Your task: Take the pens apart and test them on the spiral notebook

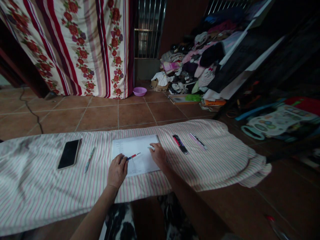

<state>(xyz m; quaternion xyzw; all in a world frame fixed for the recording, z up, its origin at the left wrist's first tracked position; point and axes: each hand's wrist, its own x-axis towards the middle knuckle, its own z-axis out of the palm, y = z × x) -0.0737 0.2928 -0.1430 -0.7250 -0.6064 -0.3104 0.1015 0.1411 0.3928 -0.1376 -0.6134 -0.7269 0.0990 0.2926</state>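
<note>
A spiral notebook (143,166) lies open on the striped cloth, with faint writing on its white page. My left hand (118,171) rests at the notebook's left side, fingers closed on a pen (133,156) with red, white and dark parts. The pen's thin end points right over the page. Over the right part of the page, my right hand (158,155) pinches a small whitish piece (150,148), too small to identify surely. Left of the notebook lie a patterned pen (89,160) and a dark-screened phone (69,154).
Several pens (180,144) lie right of the notebook, with more slim pens (197,141) farther right. The striped cloth (220,160) covers the low surface. Beyond stand a purple basin (139,91), a floral curtain (80,50) and a clothes pile (195,63).
</note>
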